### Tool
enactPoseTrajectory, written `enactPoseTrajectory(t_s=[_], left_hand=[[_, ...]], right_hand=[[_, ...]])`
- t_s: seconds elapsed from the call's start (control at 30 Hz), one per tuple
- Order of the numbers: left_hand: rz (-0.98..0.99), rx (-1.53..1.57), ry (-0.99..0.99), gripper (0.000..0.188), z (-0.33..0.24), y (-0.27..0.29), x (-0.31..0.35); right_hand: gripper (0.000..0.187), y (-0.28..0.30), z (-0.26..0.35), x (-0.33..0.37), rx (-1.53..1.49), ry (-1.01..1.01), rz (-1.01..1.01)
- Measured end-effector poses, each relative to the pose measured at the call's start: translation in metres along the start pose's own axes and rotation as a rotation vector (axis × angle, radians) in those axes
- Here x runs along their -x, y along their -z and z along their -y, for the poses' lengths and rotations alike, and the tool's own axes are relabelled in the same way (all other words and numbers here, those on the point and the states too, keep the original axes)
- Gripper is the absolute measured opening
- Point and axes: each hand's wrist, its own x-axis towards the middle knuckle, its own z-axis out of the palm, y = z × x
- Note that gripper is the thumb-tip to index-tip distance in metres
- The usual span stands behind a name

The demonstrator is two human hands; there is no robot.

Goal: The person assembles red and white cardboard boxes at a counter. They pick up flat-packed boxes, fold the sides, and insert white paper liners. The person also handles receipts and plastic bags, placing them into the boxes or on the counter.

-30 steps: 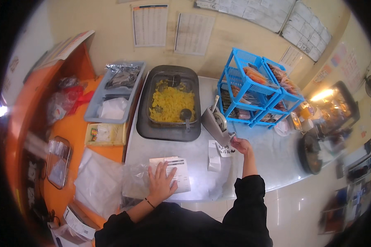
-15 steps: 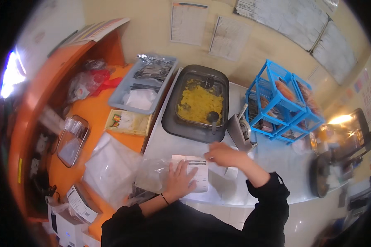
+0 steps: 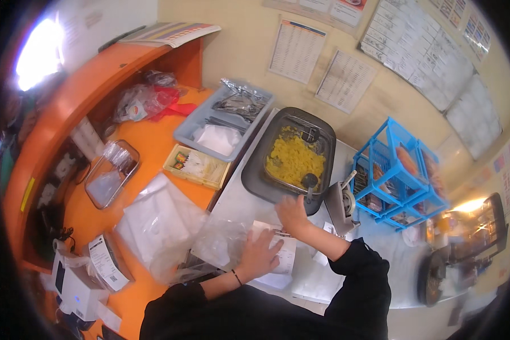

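My left hand (image 3: 259, 254) lies with its fingers spread on a printed slip (image 3: 286, 254), a white paper on the steel counter. My right hand (image 3: 292, 215) is just beyond the slip's upper edge, fingers curled together; what they hold, if anything, is hidden. A clear plastic bag (image 3: 218, 247) lies left of my left hand. Just past my right hand stands a dark tray (image 3: 254, 177) bearing a clear-sided pan of yellow food (image 3: 294, 157), with two dark ladles in it. A grey tape dispenser (image 3: 339, 208) stands right of my right hand.
Blue basket racks (image 3: 396, 195) with packets stand to the right, near a lit glass-fronted case (image 3: 481, 229). Left, an orange counter (image 3: 147, 133) carries a blue bin (image 3: 187, 136), a yellow tray (image 3: 212, 178), plastic bags (image 3: 158, 221) and a white printer (image 3: 76, 289).
The whole view has shifted, so the counter things sit lower and further right. My right hand has moved left along the slip's upper edge; my left hand stays on the slip.
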Motion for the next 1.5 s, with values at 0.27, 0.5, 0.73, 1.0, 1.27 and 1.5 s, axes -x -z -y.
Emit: enactPoseTrajectory(t_s=[0.27, 0.5, 0.73, 1.0, 1.27, 1.5], left_hand=[[-0.018, -0.014, 0.031, 0.044, -0.004, -0.001, 0.001], [-0.001, -0.024, 0.050, 0.046, -0.007, -0.004, -0.002], [-0.099, 0.020, -0.063, 0.034, -0.003, 0.013, 0.009], [-0.200, 0.078, -0.111, 0.030, 0.014, -0.015, 0.031], [-0.272, 0.075, -0.114, 0.029, 0.018, -0.026, 0.025], [-0.301, 0.035, -0.153, 0.027, 0.022, -0.031, -0.003]], right_hand=[[0.026, -0.045, 0.004, 0.053, -0.848, -0.250, -0.479], [0.018, -0.102, -0.005, 0.050, -1.113, -0.280, -0.218], [0.023, -0.184, -0.176, 0.178, -0.197, -0.954, -0.813], [0.020, -0.178, -0.189, 0.185, -1.839, -1.030, -0.174], [0.006, -0.209, -0.137, 0.189, -2.380, -0.840, -1.055], [0.009, -0.235, -0.138, 0.204, -2.353, -1.017, -0.755]])
